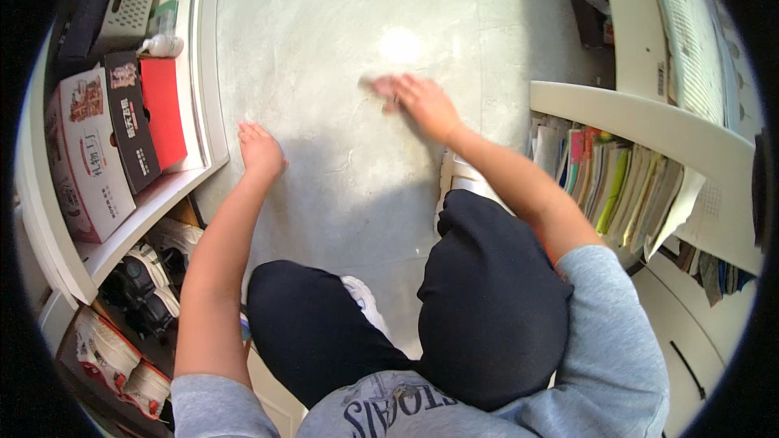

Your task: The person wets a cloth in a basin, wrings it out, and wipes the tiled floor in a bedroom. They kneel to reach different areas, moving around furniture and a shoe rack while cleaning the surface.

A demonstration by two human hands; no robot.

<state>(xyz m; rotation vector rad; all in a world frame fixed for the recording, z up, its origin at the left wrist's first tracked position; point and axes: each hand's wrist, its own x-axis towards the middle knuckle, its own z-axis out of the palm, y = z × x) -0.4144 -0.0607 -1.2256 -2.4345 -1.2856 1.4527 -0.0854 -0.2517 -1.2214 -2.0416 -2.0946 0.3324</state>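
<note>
My right hand (426,102) is blurred by motion over the grey floor (347,194). It is shut on a pinkish-brown cloth (383,86), which looks pressed to the floor; its far edge is smeared by the motion. To the left, my left hand (260,151) holds nothing, its palm turned down and its thumb apart from the fingers. It is close to the white shelf frame on that side; whether it touches the floor I cannot tell.
White shelving at left holds boxes (91,152), a red box (163,112), a pump bottle (164,45) and a perforated basket (128,3). Shoes (115,359) sit below. At right, books (614,176) fill a low shelf beside a mattress (688,24). My knees (487,292) are bent beneath me.
</note>
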